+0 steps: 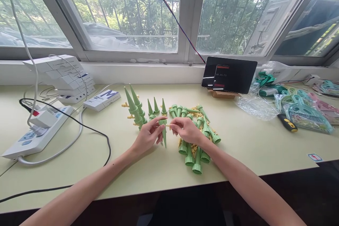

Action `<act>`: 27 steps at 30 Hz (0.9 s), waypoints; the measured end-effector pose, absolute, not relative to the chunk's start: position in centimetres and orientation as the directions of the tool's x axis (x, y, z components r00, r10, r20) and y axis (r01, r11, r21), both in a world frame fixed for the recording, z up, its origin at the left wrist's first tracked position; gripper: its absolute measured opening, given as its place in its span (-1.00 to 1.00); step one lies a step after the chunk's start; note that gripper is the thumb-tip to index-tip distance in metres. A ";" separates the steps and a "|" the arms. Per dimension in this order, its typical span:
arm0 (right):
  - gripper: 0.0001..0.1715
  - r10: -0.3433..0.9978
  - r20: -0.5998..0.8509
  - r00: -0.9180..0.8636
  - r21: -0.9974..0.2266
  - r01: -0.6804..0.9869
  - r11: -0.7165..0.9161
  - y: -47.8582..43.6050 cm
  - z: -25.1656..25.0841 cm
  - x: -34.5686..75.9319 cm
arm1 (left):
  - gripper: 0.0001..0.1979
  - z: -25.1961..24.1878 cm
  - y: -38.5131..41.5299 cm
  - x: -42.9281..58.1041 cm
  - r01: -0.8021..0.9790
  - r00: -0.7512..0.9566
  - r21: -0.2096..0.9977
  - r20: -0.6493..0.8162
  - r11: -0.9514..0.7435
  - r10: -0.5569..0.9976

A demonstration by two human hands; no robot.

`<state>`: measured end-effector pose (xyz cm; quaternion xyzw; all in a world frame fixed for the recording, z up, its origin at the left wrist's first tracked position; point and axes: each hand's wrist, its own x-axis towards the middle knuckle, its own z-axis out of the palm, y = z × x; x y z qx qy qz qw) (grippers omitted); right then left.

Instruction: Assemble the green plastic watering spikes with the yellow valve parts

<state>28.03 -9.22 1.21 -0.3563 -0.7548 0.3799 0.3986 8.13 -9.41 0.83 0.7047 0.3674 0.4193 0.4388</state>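
A green spike [164,137] is pinched by its wide collar in my left hand [148,135], its point downward. My right hand [185,129] pinches a small yellow piece [167,125] at the side of that collar, its tip touching or very near it. Left of my hands, green spikes [134,107] with yellow pieces on their sides stand point up in rows. Under and beside my right hand lies a pile of loose green spikes [197,165] mixed with small yellow pieces [194,150].
A power strip [39,132] with cables and a stack of white boxes [71,77] are at the left. A tablet [239,76] leans behind, with a phone [221,77] before it. Bagged brushes [307,113] and a yellow-black tool [287,123] lie at the right.
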 end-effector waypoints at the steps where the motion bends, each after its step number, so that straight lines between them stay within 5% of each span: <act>1: -0.70 0.841 0.336 -0.424 -0.856 0.235 0.460 -9.2 1.2 28.0 | -0.60 0.8 -9.4 8.1 0.148 0.377 0.928 0.266 -0.341 0.887; 14: -0.50 0.849 0.302 -0.433 -0.829 0.321 0.458 -9.0 1.4 27.9 | -0.60 0.5 -9.4 8.1 0.160 0.404 0.926 0.254 -0.341 0.879; 27: -0.66 0.837 0.300 -0.458 -0.858 0.254 0.446 -9.2 1.3 28.1 | -0.60 0.6 -9.3 8.0 0.160 0.398 0.929 0.250 -0.335 0.883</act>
